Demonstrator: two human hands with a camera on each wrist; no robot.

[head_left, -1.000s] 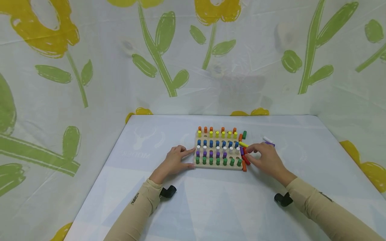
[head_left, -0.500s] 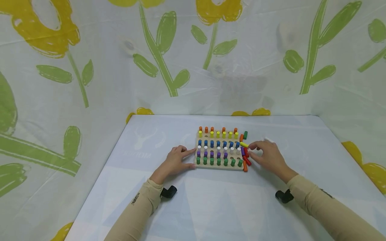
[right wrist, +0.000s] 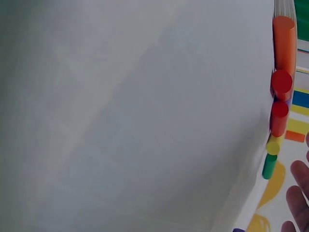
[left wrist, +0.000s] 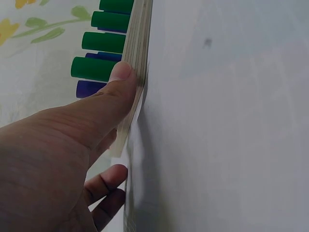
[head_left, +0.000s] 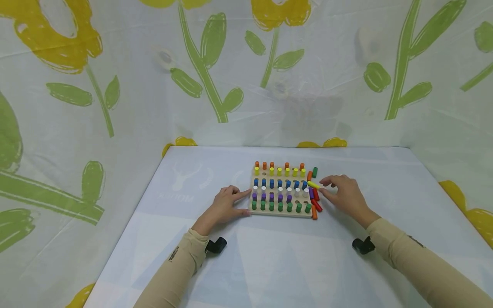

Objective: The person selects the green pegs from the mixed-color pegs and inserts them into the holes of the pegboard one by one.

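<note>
A wooden pegboard (head_left: 283,213) stands on the table with rows of coloured pegs upright in it. My left hand (head_left: 223,205) is at its left side, index fingertip at the left edge and thumb at the front left corner. In the left wrist view the thumb (left wrist: 120,79) presses the board's edge beside a green peg (left wrist: 94,67). Just right of the board, my right hand (head_left: 344,196) hovers with thumb and index apart, their tips right at the end of a loose yellow peg (head_left: 313,185). In the right wrist view its fingers (right wrist: 300,176) are partly out of frame.
Loose pegs lie along the board's right edge: a green peg (head_left: 315,172), an orange peg (head_left: 310,175), a purple peg (head_left: 311,193), red pegs (head_left: 316,194) and a front orange peg (head_left: 314,212). A flower-printed curtain (head_left: 254,107) rises behind the table.
My right hand has shifted slightly right, its fingertips drawing back to the yellow peg's end; it now covers the white and purple pegs beyond it. My left hand stays at the board.
</note>
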